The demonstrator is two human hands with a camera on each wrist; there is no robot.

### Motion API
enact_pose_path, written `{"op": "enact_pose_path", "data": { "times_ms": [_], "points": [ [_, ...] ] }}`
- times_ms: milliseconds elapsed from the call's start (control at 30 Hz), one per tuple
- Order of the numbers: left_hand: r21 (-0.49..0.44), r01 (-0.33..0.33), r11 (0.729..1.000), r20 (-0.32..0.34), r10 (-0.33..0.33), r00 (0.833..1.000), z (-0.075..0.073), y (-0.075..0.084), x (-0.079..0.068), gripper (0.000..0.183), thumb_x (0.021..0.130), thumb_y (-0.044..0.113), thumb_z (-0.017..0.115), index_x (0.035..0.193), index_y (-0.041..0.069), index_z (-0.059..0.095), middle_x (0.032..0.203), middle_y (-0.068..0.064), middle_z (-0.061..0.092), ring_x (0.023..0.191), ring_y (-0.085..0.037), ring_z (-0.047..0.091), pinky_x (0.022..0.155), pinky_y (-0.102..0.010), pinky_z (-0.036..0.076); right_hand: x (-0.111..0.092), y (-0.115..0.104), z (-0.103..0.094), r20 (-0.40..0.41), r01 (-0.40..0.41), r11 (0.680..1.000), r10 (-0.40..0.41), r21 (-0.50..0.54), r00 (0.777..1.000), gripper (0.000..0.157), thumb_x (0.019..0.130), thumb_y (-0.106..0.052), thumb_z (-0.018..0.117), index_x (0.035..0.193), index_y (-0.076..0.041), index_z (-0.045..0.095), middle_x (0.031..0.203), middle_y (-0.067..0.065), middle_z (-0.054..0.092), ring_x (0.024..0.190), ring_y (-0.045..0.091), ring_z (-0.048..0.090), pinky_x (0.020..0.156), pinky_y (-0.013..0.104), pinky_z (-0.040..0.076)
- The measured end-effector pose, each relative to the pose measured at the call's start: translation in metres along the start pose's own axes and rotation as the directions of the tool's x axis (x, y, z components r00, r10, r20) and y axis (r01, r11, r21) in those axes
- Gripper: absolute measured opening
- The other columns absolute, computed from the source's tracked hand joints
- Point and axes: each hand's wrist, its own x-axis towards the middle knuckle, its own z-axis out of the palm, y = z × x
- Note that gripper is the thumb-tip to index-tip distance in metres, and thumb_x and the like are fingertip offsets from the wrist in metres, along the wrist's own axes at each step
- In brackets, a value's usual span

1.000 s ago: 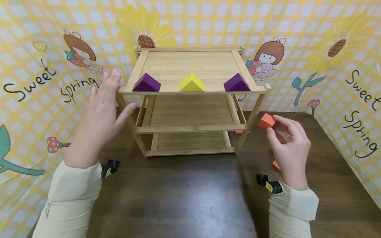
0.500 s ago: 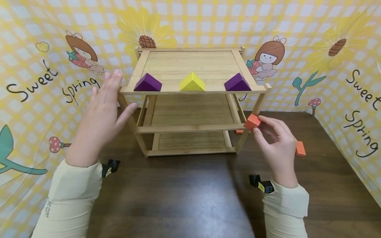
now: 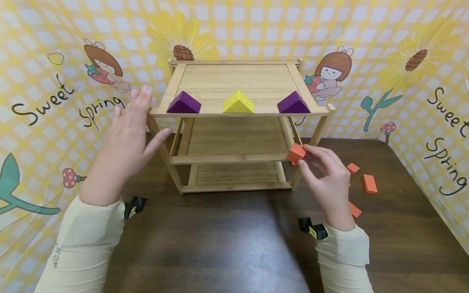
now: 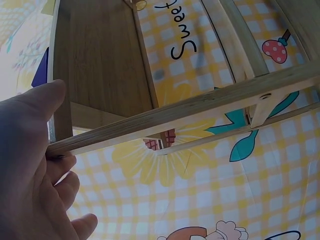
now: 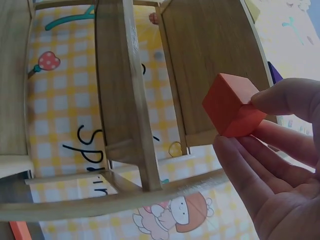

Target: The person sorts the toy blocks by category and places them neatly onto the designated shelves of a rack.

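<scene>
My right hand (image 3: 327, 185) pinches an orange block (image 3: 296, 154) between thumb and fingers. The block overlaps the right end of the middle rail of a three-tier wooden shelf (image 3: 234, 158) in the head view. In the right wrist view, the block's faces (image 5: 232, 105) show beyond the fingertips. My left hand (image 3: 124, 142) rests with fingers extended at the shelf's left front corner, thumb apart from them. Along the top tier's front edge stand a purple triangular block (image 3: 184, 103), a yellow one (image 3: 238, 102) and another purple one (image 3: 294, 103).
Several orange blocks (image 3: 370, 184) lie on the dark wooden table (image 3: 220, 244) right of the shelf, some partly hidden by my right hand. A yellow checked cloth (image 3: 256, 28) with flower prints stands behind and along both sides.
My right hand has carried the orange block leftward, from right of the shelf to its right front post and the middle rail. The left hand has stayed at the corner.
</scene>
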Motion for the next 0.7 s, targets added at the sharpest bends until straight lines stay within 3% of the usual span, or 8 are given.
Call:
{"op": "enact_pose_path", "data": {
  "times_ms": [367,700],
  "points": [
    [0.05,-0.002,0.999,0.016,0.001,1.0,-0.003,0.003,-0.003,0.085,0.103,0.034,0.06,0.164,0.008,0.006,0.169,-0.01,0.008,0.156,-0.029,0.006,0.122,-0.06,0.0,-0.003,0.002,0.019,0.063,-0.006,0.999,0.003,0.05,0.998,0.034,0.085,0.012,0.073,0.118,0.005,0.072,0.112,0.017,0.069,0.098,0.005,0.068,0.087,0.023,0.056],
    [0.055,0.005,0.998,0.017,-0.006,1.0,-0.005,0.005,-0.001,0.082,0.104,0.034,0.058,0.163,0.006,0.007,0.169,-0.01,0.007,0.156,-0.028,0.005,0.122,-0.06,0.0,0.004,-0.001,0.042,0.112,0.017,0.994,-0.03,0.109,0.993,0.035,0.083,0.014,0.075,0.117,0.007,0.071,0.114,0.019,0.07,0.1,0.028,0.071,0.086,0.026,0.057]
  ]
}}
